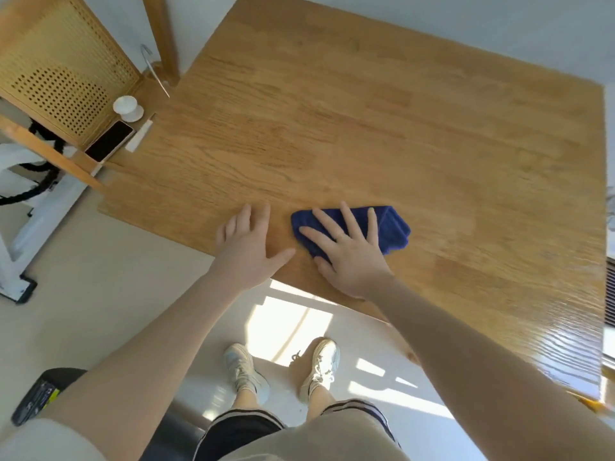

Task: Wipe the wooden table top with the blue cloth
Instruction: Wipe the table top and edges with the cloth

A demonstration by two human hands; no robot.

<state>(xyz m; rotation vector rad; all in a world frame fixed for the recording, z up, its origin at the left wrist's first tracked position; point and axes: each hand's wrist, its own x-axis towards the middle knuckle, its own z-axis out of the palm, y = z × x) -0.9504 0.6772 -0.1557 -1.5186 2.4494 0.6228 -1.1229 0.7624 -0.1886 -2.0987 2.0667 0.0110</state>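
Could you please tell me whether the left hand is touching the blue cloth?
Apart: the head view shows bare table between the left hand and the cloth.

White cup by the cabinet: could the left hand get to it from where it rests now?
Probably yes. The left hand lies flat on the table near its front edge, and bare wood runs between it and the white cup; it looks like a long stretch, though.

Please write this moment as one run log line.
step: wiping | right hand: flat on blue cloth | left hand: flat on wooden table top, near edge
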